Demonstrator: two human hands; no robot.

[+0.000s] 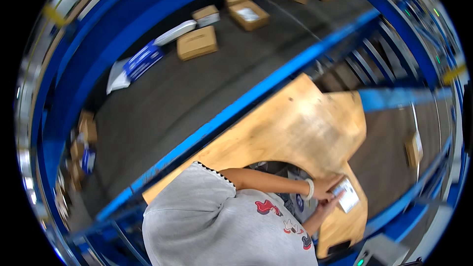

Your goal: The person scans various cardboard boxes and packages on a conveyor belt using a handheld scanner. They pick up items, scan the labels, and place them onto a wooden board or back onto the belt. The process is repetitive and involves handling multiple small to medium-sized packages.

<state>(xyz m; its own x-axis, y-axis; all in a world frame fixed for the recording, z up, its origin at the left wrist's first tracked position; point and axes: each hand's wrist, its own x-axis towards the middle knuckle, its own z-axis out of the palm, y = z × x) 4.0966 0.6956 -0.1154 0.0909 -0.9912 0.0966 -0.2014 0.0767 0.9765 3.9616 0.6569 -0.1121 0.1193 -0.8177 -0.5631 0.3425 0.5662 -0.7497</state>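
Both of my hands meet at a small package with a white label [346, 194], above the right part of a curved wooden worktop [292, 129]. My left hand [327, 186], with a pale bracelet at the wrist, holds the package at its upper left side. My right hand [330, 204] touches its lower left side, and its fingers lie over the label. Motion blur hides the exact finger positions. The label bears writing. Below my forearms, plastic-wrapped things [295, 195] show in the worktop's cutout.
Beyond a blue rail [236, 109], a dark conveyor belt [155, 99] carries cardboard boxes [197, 42], a blue-and-white package [143, 60] and white mailers. At right, a second belt [384, 147] holds a cardboard box [413, 150]. A grey control box [382, 253] stands at the lower right.
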